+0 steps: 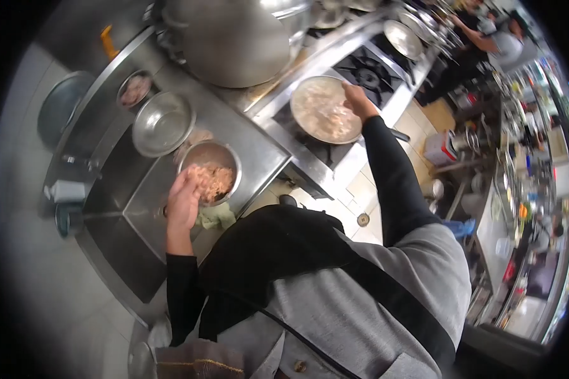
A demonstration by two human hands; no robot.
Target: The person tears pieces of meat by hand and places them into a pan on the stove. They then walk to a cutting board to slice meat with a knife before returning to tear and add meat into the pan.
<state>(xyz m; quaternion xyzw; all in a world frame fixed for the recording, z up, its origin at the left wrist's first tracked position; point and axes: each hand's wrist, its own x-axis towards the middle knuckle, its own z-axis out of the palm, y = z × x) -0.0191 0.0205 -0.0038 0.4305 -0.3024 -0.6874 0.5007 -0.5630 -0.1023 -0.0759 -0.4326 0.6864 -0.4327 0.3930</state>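
My left hand (183,201) is at the near left side of a metal bowl (235,165), its fingers reaching over the shredded brownish food (216,182) inside. Whether the fingers pinch some of that food or only touch it is too blurred to tell. Over on the stove, my right hand (358,102) is at the right edge of a round pan (302,124) holding light, wet-looking food (330,114). Its fingers bend down over the pan's contents, and their tips are blurred. The pan's dark handle (400,135) sticks out to the right, past my forearm.
A large metal pot (234,47) stands behind the counter. An empty-looking metal bowl (163,124), a small bowl of meat (134,90) and a green cloth (215,217) lie around the sink. A burner (368,74) is beyond the pan; a person (502,47) stands far right.
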